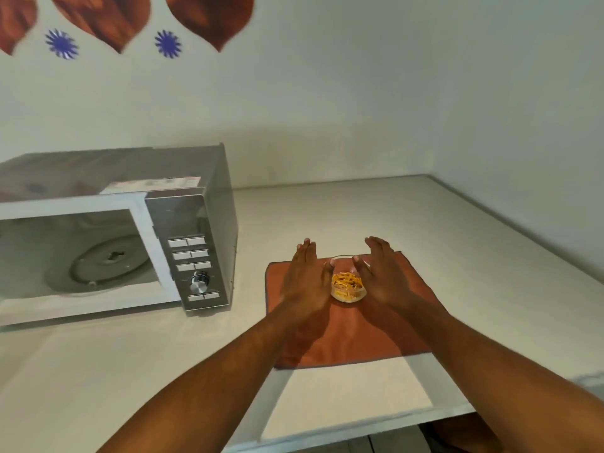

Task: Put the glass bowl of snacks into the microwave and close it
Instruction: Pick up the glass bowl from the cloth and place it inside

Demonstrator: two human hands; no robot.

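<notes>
A: Why both hands? 
B: The left hand (305, 273) and right hand (380, 273), spread, flank the glass bowl (348, 287) on the cloth (402, 322), seemingly untouched.
A: And the microwave (108, 237)? 
B: Open, left.

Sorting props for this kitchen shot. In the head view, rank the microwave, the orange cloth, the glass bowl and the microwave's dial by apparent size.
1. microwave, partly cut off at the left edge
2. orange cloth
3. glass bowl
4. dial

Clear glass bowl (348, 294); matt orange cloth (405, 308); glossy brushed-metal microwave (196, 207); smooth matt counter (376, 217).
</notes>
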